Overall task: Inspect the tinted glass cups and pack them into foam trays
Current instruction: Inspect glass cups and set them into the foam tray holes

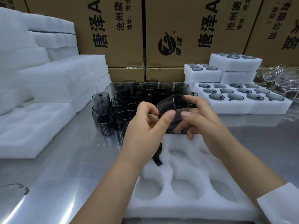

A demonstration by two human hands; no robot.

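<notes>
Both my hands hold one tinted glass cup (174, 105) tilted on its side above the table. My left hand (145, 125) grips its near side with thumb and fingers. My right hand (202, 122) pinches its far side, fingers curled round it. Below them lies a white foam tray (186, 191) with several round pockets; one cup (157, 153) sits in its far left pocket, partly hidden by my left wrist. A cluster of several loose tinted cups (129, 101) stands on the steel table behind my hands.
Packed foam trays (242, 97) with cups sit at the right, two smaller ones stacked behind. Empty foam trays (32, 123) and foam stacks fill the left. Cardboard boxes (161, 29) wall the back. Clear glassware (278, 78) lies far right.
</notes>
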